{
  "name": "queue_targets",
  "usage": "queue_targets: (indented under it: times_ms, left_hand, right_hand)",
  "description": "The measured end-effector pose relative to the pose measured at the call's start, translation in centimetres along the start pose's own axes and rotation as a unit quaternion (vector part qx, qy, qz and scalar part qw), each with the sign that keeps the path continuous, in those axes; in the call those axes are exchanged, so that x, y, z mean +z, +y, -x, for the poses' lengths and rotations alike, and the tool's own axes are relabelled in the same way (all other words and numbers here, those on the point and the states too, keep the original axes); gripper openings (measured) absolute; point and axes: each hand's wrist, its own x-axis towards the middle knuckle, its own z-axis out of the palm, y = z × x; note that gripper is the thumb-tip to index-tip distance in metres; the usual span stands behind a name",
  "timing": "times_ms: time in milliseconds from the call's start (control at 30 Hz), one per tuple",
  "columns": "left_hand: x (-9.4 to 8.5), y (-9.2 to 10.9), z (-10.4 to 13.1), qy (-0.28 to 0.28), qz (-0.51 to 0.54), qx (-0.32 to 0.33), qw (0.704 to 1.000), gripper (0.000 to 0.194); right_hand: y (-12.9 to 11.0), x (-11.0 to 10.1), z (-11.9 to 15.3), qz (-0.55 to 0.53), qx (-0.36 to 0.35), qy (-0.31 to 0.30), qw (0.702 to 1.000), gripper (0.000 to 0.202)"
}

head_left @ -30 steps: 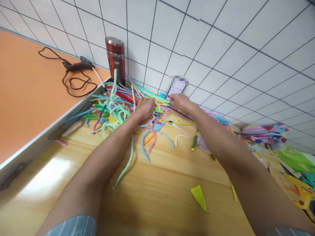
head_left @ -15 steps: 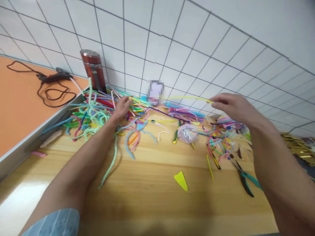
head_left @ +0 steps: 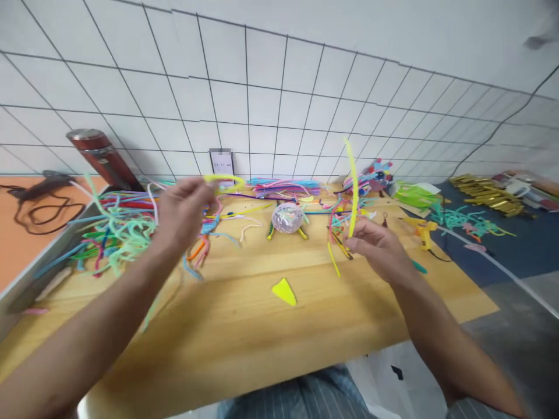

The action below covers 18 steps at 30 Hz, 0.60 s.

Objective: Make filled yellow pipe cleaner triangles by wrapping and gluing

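Note:
My left hand is raised over the table's left half, fingers pinched on a bent yellow pipe cleaner that is blurred by motion. On the right, my right hand grips the lower end of another yellow length of pipe cleaner, which stands nearly upright. Whether the two yellow lengths join is not visible. A flat yellow felt-like piece lies on the table between my arms. Behind it sits a round clear container, with plier-like handles showing under it. Beside my right hand lies a short yellow piece.
A heap of coloured pipe cleaners fills the left, near a red thermos. A phone leans on the tiled wall. More pipe cleaners lie at the back. A yellow glue gun rests at the right edge; a black one lies left.
My view has turned right. The right hand has come down and nearer with its yellow pipe cleaner, now upright. My left hand has lifted from the heap holding a bent yellow one.

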Motion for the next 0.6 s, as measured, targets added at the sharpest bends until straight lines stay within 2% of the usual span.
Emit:
queue_targets:
  times_ms: [100,133,233,367,467,600]
  left_hand:
    - [3.9,0.5,6.8,-0.138,0.039,-0.108,0.984,0.033]
    - [4.8,0.3,8.6,-0.163,0.053,-0.142,0.975,0.031]
    - [6.7,-0.3,12.2,-0.175,0.080,-0.209,0.959,0.027]
    - [7.9,-0.4,14.5,-0.180,0.088,-0.230,0.952,0.029]
    - [8.5,0.3,15.8,-0.189,0.086,-0.232,0.950,0.030]
    - [9.6,1.6,18.1,-0.209,0.081,-0.236,0.946,0.034]
  right_hand:
    - [1.4,1.7,0.9,-0.021,-0.005,-0.035,0.999,0.023]
    - [2.3,2.1,1.1,-0.023,-0.003,-0.043,0.999,0.023]
    - [5.6,2.7,1.5,-0.017,0.021,-0.041,0.999,0.023]
    - [9.0,2.4,2.6,0.090,0.024,-0.010,0.996,0.030]
    - [8.5,2.4,4.6,0.151,-0.028,0.013,0.988,0.037]
    - [5.5,3.5,8.2,0.122,-0.140,0.019,0.982,0.034]
